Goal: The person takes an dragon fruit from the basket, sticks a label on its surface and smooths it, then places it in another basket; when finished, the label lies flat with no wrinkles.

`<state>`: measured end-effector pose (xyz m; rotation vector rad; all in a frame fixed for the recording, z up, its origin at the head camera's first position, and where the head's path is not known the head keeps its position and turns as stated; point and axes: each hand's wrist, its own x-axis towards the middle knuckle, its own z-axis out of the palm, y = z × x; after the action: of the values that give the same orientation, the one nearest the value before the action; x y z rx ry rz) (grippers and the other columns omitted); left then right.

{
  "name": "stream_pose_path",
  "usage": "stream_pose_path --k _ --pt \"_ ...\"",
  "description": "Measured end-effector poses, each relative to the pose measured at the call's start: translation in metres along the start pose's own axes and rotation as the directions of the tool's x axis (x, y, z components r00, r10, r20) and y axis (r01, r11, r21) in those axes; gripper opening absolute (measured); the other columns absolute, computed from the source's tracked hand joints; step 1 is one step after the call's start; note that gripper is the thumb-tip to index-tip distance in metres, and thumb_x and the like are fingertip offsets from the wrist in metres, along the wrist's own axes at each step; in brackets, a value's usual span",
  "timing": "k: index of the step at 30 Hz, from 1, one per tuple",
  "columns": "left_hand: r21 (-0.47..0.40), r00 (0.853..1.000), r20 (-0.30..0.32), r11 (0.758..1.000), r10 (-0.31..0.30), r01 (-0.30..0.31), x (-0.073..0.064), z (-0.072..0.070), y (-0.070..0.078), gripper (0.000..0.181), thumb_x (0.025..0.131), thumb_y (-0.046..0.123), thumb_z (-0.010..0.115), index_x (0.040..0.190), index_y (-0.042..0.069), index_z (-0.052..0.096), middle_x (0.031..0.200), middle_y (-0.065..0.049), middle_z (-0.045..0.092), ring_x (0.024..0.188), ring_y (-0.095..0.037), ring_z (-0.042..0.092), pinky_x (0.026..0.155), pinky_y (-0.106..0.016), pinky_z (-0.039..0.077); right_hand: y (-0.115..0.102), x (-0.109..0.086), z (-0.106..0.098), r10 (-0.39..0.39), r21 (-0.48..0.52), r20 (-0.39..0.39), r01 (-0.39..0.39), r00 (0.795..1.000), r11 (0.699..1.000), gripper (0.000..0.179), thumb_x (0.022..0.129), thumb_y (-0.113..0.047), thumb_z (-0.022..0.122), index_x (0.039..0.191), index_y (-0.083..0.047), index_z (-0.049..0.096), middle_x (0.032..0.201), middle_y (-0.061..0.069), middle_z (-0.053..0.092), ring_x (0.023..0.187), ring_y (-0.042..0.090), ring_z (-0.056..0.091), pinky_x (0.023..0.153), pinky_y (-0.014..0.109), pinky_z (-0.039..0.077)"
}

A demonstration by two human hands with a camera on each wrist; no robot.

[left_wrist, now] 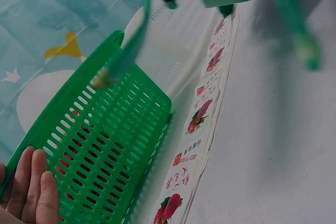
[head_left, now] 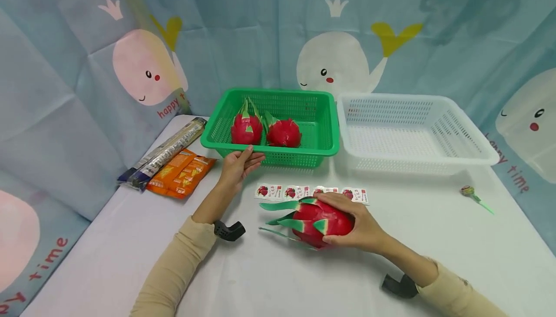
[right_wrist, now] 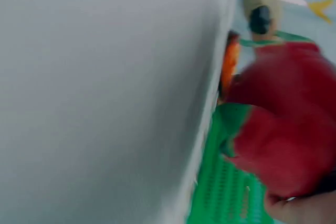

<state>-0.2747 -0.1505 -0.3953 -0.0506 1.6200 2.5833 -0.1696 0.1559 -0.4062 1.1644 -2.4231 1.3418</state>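
Observation:
My right hand grips a red dragon fruit with green leaf tips, lifted above the white table, thumb on its near side and fingers over its far side. My left hand holds the front rim of a green basket, thumb over the rim and fingers against the outer wall. Two more dragon fruits lie inside that basket. A strip of dragon fruit stickers lies on the table, partly hidden behind the held fruit. In the right wrist view the held dragon fruit is blurred.
To the right of the green basket stands a white basket. An orange snack packet and a long silvery package lie at the left. A lollipop is on the right. A printed curtain surrounds the table.

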Motion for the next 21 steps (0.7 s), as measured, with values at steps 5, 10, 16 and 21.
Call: stream_pose_path --k 5,10,16,21 --pt "-0.005 1.0 0.0 1.0 0.003 -0.003 0.003 0.0 -0.002 0.025 0.093 0.024 0.053 0.102 0.001 0.05 0.08 -0.001 0.072 0.078 -0.011 0.07 0.073 -0.022 0.054 0.0 -0.006 0.003 0.004 0.007 0.081 -0.005 0.997 1.0 0.076 0.067 -0.026 0.083 0.133 -0.013 0.048 0.131 0.002 0.052 0.124 0.01 0.042 0.082 0.03 0.054" --pt "0.007 1.0 -0.005 1.0 -0.012 0.012 0.002 -0.001 0.0 0.025 0.093 0.025 0.053 0.102 0.002 0.049 0.082 -0.001 0.072 0.08 -0.011 0.07 0.075 -0.023 0.054 -0.006 -0.005 0.001 -0.12 -0.158 0.155 0.145 0.981 0.977 0.082 0.067 -0.04 0.08 0.135 -0.008 0.045 0.134 0.003 0.049 0.125 0.016 0.042 0.091 0.037 0.05" --pt "0.029 0.998 0.018 0.998 -0.057 0.056 0.001 -0.001 0.003 0.024 0.095 0.026 0.05 0.103 0.003 0.052 0.082 -0.001 0.072 0.078 -0.011 0.07 0.073 -0.023 0.055 -0.009 -0.006 -0.003 -0.207 -0.276 0.204 0.259 0.957 0.926 0.087 0.07 -0.048 0.075 0.137 -0.005 0.041 0.141 0.006 0.043 0.129 0.018 0.037 0.093 0.042 0.048" --pt "0.036 0.996 0.038 0.996 -0.078 0.077 0.0 -0.003 0.006 0.024 0.095 0.028 0.05 0.101 0.005 0.054 0.083 -0.001 0.073 0.078 -0.012 0.07 0.072 -0.023 0.055 -0.007 -0.003 -0.005 -0.237 -0.262 0.202 0.285 0.95 0.922 0.078 0.075 -0.044 0.072 0.136 -0.005 0.043 0.14 0.007 0.044 0.129 0.019 0.039 0.094 0.042 0.047"
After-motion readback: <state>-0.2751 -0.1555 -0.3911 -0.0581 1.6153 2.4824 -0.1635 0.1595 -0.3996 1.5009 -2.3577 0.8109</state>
